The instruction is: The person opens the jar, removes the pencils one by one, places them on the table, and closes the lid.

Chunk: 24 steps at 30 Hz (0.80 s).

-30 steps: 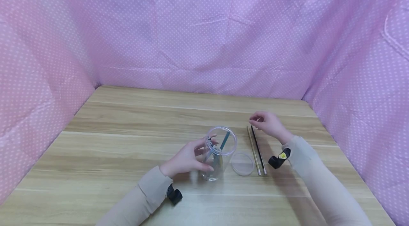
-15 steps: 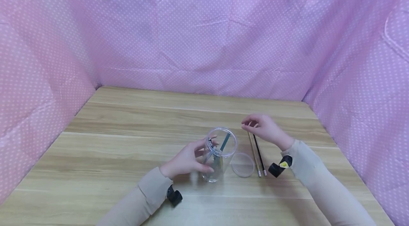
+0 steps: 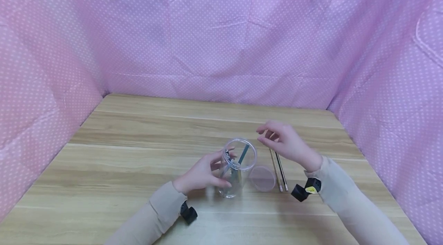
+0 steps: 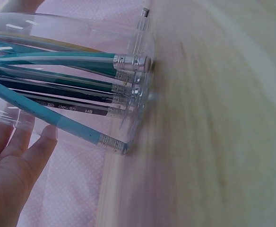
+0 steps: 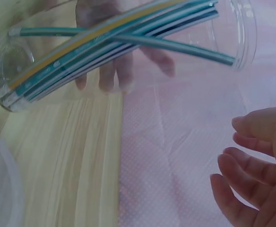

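My left hand (image 3: pixel 202 172) holds a tall clear plastic jar (image 3: pixel 230 192) from its left side, thumb in front and fingers behind. The jar stands upright with its top uncovered. Several pencils (image 4: pixel 67 118), mostly teal and dark with one yellow, lean inside with their metal ends at the bottom. To the right, my right hand (image 3: pixel 282 141) hovers past the far ends of a gold pencil (image 3: pixel 275 170) and a black pencil (image 3: pixel 282 172) lying side by side. Its fingers are loosely bent with nothing between them, as the right wrist view also shows.
A round clear lid (image 3: pixel 263 179) lies flat on the wooden table (image 3: pixel 138 129), between the jar and the two loose pencils. Pink dotted cloth (image 3: pixel 221 45) hangs around the table's back and sides.
My right hand has shifted left, toward the jar, and now covers the far ends of the two loose pencils in the head view. My left hand and the jar stay put.
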Tool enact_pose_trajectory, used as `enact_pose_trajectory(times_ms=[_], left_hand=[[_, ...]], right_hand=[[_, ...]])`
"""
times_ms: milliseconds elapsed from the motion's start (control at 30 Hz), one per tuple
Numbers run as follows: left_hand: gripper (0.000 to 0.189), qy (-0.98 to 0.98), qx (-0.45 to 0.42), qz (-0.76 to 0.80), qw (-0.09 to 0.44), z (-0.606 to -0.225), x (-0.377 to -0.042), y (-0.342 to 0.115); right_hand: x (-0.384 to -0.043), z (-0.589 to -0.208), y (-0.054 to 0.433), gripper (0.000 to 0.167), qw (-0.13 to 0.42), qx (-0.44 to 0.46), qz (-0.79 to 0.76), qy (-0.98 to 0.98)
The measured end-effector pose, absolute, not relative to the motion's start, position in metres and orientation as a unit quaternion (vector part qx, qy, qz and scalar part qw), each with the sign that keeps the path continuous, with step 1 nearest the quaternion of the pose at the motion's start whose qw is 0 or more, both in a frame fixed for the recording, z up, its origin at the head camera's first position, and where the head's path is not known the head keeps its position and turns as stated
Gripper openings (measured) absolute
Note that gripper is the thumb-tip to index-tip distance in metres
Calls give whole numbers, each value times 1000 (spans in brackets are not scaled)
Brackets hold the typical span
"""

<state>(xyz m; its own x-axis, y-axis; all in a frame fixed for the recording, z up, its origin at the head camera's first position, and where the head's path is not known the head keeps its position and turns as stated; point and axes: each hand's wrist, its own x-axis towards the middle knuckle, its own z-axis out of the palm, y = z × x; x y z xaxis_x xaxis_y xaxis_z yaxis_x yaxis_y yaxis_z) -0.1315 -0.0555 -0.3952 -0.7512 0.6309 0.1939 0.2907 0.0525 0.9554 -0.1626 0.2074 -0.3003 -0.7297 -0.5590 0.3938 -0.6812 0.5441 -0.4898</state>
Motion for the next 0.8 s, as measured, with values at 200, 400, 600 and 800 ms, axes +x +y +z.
enact_pose_trajectory(times_ms=[200, 400, 600, 800], left_hand=[[88, 715, 317, 606, 145, -396, -131, -56], [89, 719, 323, 600, 140, -396, -131, -56], [90, 718, 324, 600, 138, -396, -132, -56], [90, 714, 327, 604, 137, -395, -133, -56]], right_hand=[[-154, -296, 202, 27, 158, 392, 329, -844], [-148, -295, 200, 33, 188, 420, 324, -826], [-143, -293, 199, 26, 193, 446, 305, -819], [-136, -292, 197, 31, 189, 465, 268, -822]])
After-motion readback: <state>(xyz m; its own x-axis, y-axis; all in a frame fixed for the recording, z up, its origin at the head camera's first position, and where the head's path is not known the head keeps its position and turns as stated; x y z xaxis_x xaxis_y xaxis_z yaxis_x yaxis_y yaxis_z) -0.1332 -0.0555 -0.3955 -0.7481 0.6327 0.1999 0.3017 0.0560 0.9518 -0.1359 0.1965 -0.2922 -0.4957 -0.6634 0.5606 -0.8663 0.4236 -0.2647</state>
